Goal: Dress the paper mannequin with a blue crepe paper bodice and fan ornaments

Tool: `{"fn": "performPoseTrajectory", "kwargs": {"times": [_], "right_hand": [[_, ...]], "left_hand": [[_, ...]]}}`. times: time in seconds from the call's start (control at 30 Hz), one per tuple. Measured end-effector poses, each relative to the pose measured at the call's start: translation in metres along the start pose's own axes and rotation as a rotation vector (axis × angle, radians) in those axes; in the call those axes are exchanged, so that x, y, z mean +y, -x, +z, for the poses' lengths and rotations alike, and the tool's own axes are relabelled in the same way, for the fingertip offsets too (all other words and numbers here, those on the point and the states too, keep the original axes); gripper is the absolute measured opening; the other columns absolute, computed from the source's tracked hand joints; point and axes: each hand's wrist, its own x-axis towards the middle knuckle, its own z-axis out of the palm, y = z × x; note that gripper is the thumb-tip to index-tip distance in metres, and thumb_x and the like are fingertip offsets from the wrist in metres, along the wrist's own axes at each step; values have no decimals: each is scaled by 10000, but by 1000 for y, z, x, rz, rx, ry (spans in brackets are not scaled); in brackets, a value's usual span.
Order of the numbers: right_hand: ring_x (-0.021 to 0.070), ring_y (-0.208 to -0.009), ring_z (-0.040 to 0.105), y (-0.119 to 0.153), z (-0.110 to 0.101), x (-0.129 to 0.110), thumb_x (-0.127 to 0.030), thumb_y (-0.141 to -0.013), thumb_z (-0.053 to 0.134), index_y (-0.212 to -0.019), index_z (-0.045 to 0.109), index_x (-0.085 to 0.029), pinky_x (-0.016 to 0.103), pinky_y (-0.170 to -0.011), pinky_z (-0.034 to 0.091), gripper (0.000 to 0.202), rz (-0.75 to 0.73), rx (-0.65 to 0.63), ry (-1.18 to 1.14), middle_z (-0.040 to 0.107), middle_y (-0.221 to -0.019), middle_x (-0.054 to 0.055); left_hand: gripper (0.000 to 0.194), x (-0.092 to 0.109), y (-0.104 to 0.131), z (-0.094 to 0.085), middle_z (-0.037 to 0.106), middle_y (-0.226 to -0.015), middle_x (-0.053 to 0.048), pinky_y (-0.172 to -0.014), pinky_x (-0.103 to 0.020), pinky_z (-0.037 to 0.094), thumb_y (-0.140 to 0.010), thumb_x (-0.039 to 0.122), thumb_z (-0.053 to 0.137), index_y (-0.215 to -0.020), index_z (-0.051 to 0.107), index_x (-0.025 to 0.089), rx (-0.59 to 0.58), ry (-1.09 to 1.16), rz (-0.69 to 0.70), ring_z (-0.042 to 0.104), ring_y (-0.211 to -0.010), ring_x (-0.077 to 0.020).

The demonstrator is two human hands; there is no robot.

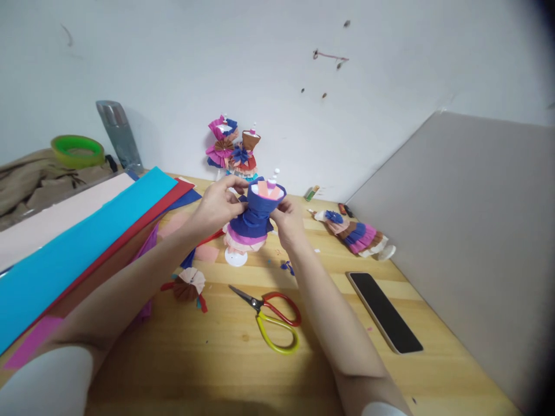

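A small dress form stands slightly tilted on a round white base [235,257], its top showing a white knobbed peg [276,174]. Dark blue crepe paper [255,224] wraps its body, above a pink and peach ruffled skirt [244,241]. At its left side my left hand [218,202] pinches the blue paper at the waist, fingers curled. My right hand [289,221] closes on the paper's right edge, with its fingertips partly hidden behind the form. Peach strips [267,190] lie inside the top of the bodice.
Scissors [260,305] with red and yellow handles and a phone [385,312] lie in front. Crepe paper sheets [99,225] and a paper rosette [189,284] are leftward. Dressed forms [250,151] stand behind; another [358,236] lies rightward. Tape [78,151] and a bottle [119,134] sit back left.
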Motion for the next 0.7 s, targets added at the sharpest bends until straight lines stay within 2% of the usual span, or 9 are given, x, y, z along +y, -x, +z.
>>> {"fn": "performPoseTrajectory", "kwargs": {"times": [0.13, 0.43, 0.6, 0.7], "right_hand": [[199, -719, 660, 4, 2, 0, -285, -603, 714, -662, 674, -197, 341, -724, 558, 113, -30, 29, 24, 695, -626, -14], [162, -638, 600, 8, 4, 3, -262, -607, 687, -636, 645, -197, 287, -637, 505, 82, -74, 78, 13, 669, -594, -21], [170, -657, 606, 10, 6, 2, -281, -612, 674, -627, 625, -204, 297, -665, 511, 92, -87, 98, 23, 663, -597, -23], [165, -643, 594, 13, 7, 1, -274, -631, 667, -636, 626, -206, 292, -657, 501, 80, -96, 101, 45, 657, -608, -21]], "left_hand": [[289, -4, 2, 5, 617, -671, 38, -627, -215, 496, -549, 64, 722, -796, 607, 162, 35, 117, 40, 608, -628, -102], [54, -2, 19, 7, 722, -734, -29, -772, -323, 557, -693, 168, 662, -737, 676, 142, -27, 103, 102, 684, -725, -181], [175, -4, 38, 5, 751, -912, -67, -839, -330, 553, -808, 242, 645, -932, 709, 138, -47, 111, 69, 691, -843, -191], [289, -7, 45, 8, 733, -997, -79, -912, -355, 528, -748, 262, 741, -1008, 689, 150, -54, 104, 70, 675, -943, -212]]}}
